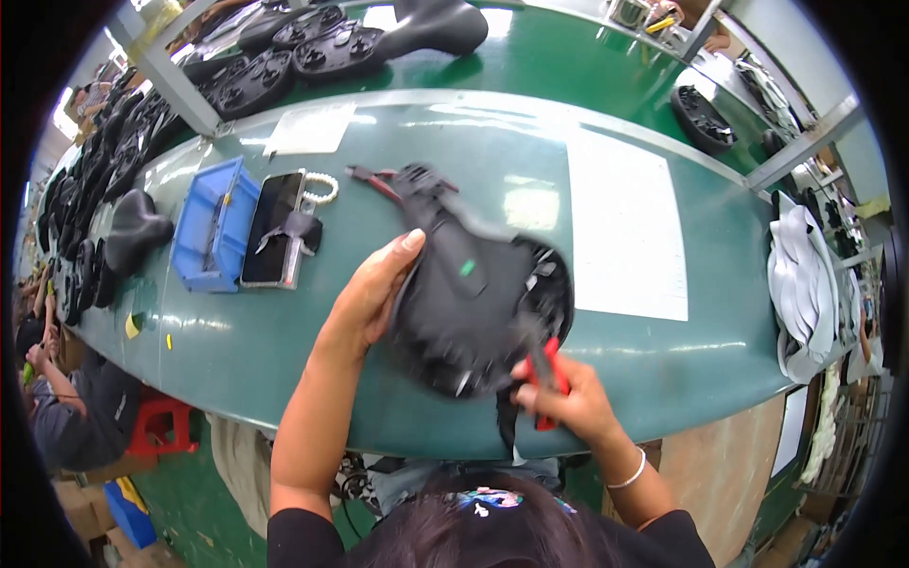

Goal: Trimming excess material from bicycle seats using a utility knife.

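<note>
A black bicycle saddle (454, 293) is held bottom side up over the green table, its narrow nose pointing away from me. My left hand (381, 279) grips its left edge, thumb on top. In my right hand (576, 402) is a pair of red-handled pliers (547, 369), closed in by my fingers. The blurred plier jaws are at the saddle's lower right rim; whether they bite on anything I cannot tell. A dark strip (507, 426) hangs below the rim beside that hand. Beyond the saddle's nose lies another red-handled tool (377, 180), partly hidden.
Left on the table (379, 123) are a blue bin (216, 227), a phone (275, 232) and a beaded loop (322, 187). A white sheet (628, 227) lies right. Saddles (341, 49) crowd the far shelf and left side. Pale covers (805, 284) are stacked at right; another person (80, 407) sits left.
</note>
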The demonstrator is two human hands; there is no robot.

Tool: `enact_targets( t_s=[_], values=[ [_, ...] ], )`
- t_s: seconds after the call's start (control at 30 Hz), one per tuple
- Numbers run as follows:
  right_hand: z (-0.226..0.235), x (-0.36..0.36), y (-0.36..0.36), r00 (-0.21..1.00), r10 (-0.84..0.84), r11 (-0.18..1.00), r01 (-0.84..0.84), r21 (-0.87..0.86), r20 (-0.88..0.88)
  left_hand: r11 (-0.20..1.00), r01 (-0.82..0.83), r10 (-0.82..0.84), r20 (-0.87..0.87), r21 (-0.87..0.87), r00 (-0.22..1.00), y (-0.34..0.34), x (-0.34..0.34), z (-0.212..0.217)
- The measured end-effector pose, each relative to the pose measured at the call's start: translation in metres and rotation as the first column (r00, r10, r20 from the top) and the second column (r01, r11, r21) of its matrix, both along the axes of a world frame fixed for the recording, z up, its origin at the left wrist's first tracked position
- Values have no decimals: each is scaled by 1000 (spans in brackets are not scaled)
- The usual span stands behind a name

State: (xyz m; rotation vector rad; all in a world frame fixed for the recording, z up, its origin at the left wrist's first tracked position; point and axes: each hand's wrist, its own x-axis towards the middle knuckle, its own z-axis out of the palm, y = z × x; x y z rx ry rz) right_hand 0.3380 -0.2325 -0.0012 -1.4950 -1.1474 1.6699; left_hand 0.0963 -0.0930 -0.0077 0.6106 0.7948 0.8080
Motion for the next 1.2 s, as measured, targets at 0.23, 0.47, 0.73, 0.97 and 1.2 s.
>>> enact_targets(
  t_s=[0.23,0.47,0.73,0.97,1.2],
  values=[
    [22,25,1,946,-134,832,-54,552,294,994,-55,81,-314,92,946,-14,-21,38],
    [48,32,47,403,-146,351,-833,428,904,950,109,59,-512,292,857,-5,-9,64],
    [0,-15,-49,752,-81,799,-343,494,654,942,-214,315,-461,260,829,-36,-19,41],
    [20,-4,-46,904,-247,910,93,403,349,884,-407,467,-446,230,763,-76,-27,47],
    [18,-40,48,928,-154,647,-164,744,339,790,-484,607,-368,375,705,-97,-38,17]
  ],
)
